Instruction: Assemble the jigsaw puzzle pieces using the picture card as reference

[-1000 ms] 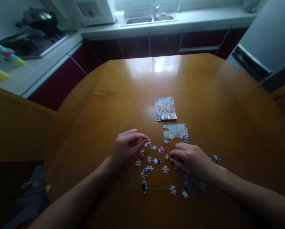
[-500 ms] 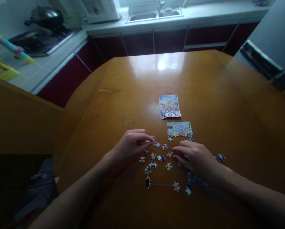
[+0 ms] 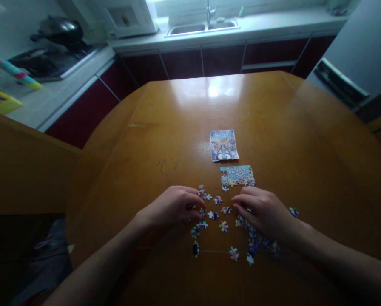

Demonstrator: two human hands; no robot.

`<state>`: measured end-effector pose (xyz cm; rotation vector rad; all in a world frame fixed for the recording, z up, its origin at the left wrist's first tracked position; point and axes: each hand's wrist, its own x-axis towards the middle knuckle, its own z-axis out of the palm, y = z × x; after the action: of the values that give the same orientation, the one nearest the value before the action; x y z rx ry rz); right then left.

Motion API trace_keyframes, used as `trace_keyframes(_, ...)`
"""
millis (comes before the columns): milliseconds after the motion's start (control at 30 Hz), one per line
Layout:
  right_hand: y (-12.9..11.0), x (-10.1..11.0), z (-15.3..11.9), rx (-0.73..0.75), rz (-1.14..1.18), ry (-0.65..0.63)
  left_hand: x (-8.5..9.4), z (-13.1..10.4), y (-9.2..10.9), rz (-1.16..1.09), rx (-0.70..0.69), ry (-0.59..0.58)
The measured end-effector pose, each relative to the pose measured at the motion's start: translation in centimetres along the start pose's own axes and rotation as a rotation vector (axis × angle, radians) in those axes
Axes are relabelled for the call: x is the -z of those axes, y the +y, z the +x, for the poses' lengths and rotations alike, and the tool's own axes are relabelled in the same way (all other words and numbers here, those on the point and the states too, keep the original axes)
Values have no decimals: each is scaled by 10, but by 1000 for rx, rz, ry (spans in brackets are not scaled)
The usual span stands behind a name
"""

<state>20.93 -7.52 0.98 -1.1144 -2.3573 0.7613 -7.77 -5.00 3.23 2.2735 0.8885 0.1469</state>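
My left hand (image 3: 179, 205) curves over the left edge of the loose puzzle pieces, thumb and fingertips apart around a small piece (image 3: 202, 211) lying on the table. Farther right, my right hand (image 3: 257, 207) hovers over more pieces, its thumb and index finger slightly parted beside a loose piece (image 3: 226, 210); nothing shows between them. The partly joined puzzle (image 3: 238, 175) lies just beyond my right hand, with a light blue top and uneven lower edge. Behind it rests a creased picture sheet (image 3: 224, 145). A dense cluster of pieces (image 3: 257, 242) is partly hidden under my right hand.
The wooden table (image 3: 184, 110) has rounded corners. Beyond it stand a counter with a sink (image 3: 189, 29) and a white appliance (image 3: 129, 19). A dark pot (image 3: 61, 29) sits on the stove at the left, near a colourful tube (image 3: 15, 72).
My left hand has moved down toward the near pieces, and its fingertips have spread. My right hand has stayed nearly in place. The whole view has shifted slightly.
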Motion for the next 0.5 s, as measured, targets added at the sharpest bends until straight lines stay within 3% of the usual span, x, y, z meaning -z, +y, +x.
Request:
trace_keyframes(233,2,2,-1,11,22,-5,-3,-3,-4,-63,17,32)
trace_keyframes(500,9,18,5,-40,28,104,6,-2,-15,-36,103,433)
